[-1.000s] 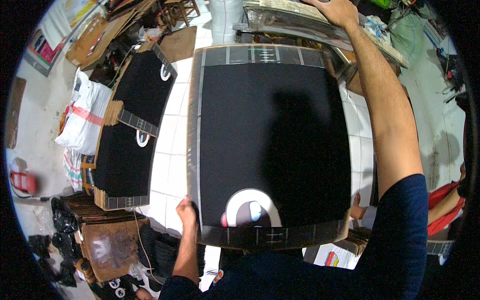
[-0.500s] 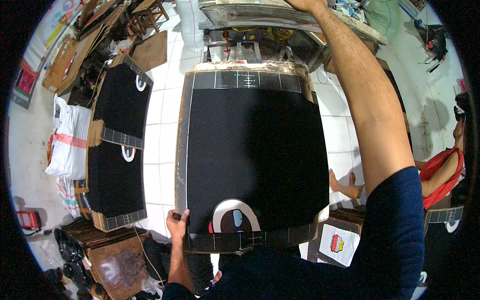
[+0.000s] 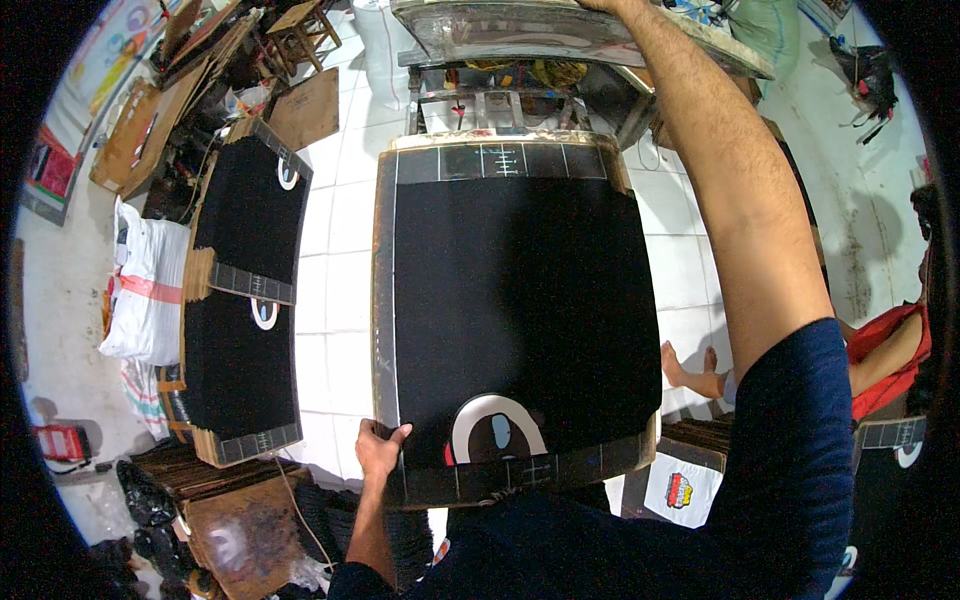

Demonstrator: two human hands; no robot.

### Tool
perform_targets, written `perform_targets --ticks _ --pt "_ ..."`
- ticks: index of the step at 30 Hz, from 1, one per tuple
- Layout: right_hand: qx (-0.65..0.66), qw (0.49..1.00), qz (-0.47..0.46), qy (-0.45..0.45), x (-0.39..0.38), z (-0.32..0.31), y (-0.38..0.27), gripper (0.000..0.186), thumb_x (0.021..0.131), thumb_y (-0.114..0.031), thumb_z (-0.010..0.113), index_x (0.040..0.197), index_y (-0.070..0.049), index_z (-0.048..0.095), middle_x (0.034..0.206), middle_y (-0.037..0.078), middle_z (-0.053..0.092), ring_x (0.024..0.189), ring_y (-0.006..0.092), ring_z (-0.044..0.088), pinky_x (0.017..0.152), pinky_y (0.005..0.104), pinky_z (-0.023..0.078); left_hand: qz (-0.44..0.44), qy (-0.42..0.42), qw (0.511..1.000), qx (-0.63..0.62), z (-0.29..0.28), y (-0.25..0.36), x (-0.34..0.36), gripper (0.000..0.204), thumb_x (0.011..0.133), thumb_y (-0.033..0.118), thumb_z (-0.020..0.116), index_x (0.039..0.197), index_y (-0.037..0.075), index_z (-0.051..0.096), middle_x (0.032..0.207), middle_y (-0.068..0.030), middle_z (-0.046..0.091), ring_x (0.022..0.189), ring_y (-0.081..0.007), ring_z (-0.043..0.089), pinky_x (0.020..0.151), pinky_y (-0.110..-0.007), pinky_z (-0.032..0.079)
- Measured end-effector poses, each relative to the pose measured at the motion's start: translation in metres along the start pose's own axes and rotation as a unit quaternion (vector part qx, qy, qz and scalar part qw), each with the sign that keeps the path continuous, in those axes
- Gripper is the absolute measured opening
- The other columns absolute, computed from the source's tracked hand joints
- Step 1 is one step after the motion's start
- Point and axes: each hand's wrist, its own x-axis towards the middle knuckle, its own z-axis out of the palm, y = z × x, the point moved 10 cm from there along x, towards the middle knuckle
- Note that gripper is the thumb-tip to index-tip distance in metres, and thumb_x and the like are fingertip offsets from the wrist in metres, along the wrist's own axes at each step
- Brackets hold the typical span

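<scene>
A black fabric panel (image 3: 520, 310) lies flat on a dark printing board (image 3: 388, 330) with white ruled marks along its far and near ends. Near its front edge the cloth carries a cartoon print (image 3: 500, 432) in white, brown, blue and red. My left hand (image 3: 380, 450) grips the board's near left corner, thumb on top and fingers down the side. Beyond the board, a tilted screen-printing frame (image 3: 520, 40) stands raised. At the top edge of the picture my right hand (image 3: 606, 5) holds the frame's rim; most of its fingers are cut off.
Left, more boards with black panels (image 3: 245, 370) stand beside a white sack (image 3: 150, 285). A stool (image 3: 300, 30) is at the far left. Another person's foot (image 3: 690, 368) rests on the tiled floor right of my board, near a stack of boards (image 3: 700, 440).
The whole scene has shifted slightly rightward in view. Both hands keep their places on the board and the raised frame.
</scene>
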Motion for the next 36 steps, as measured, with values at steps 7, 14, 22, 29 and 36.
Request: perform_targets --ticks 7,14,22,29,36 --pt "0.002 0.999 -0.002 -0.033 0.013 0.003 0.001 0.101 0.071 -0.094 0.056 0.113 -0.005 0.078 0.114 0.027 0.073 0.11 0.0395 0.07 0.097 0.046 0.055 0.0 0.005 1.0 0.019 -0.01 0.019 0.004 0.079 0.068 0.042 0.096 0.116 -0.007 0.057 0.103 -0.026 0.072 0.096 -0.041 0.071 0.088 -0.049 0.055" --pt "0.011 1.0 0.008 -0.02 0.019 0.001 0.005 0.1 0.07 -0.093 0.059 0.114 -0.005 0.077 0.115 0.026 0.073 0.112 0.0392 0.07 0.099 0.0453 0.054 0.018 0.019 1.0 0.002 -0.01 0.026 0.013 0.081 0.068 0.038 0.096 0.12 -0.005 0.051 0.101 -0.0262 0.071 0.096 -0.0418 0.071 0.088 -0.049 0.054" --pt "0.012 1.0 0.004 -0.021 0.024 -0.002 0.002 0.099 0.071 -0.092 0.059 0.124 -0.01 0.075 0.123 0.025 0.071 0.117 0.0394 0.068 0.102 0.0462 0.052 0.005 -0.012 0.999 0.044 -0.001 0.021 0.021 0.083 0.068 0.041 0.096 0.121 -0.004 0.051 0.106 -0.0254 0.071 0.1 -0.0401 0.07 0.089 -0.048 0.054" --pt "0.034 0.999 -0.023 -0.008 0.03 -0.007 -0.003 0.097 0.072 -0.088 0.062 0.12 -0.005 0.075 0.118 0.025 0.073 0.111 0.0392 0.07 0.098 0.0445 0.054 0.038 -0.036 0.997 0.06 0.019 0.008 0.042 0.078 0.064 0.047 0.097 0.108 -0.004 0.059 0.103 -0.0231 0.068 0.096 -0.0363 0.068 0.085 -0.047 0.055" --pt "0.019 0.999 -0.006 -0.03 0.048 -0.002 0.006 0.105 0.07 -0.091 0.06 0.116 0.003 0.074 0.116 0.028 0.072 0.112 0.0391 0.07 0.097 0.0454 0.055 0.133 0.056 0.98 0.134 0.0 0.12 0.104 0.096 0.071 0.061 0.088 0.135 -0.003 0.054 0.137 -0.0264 0.054 0.132 -0.0427 0.048 0.113 -0.057 0.035"
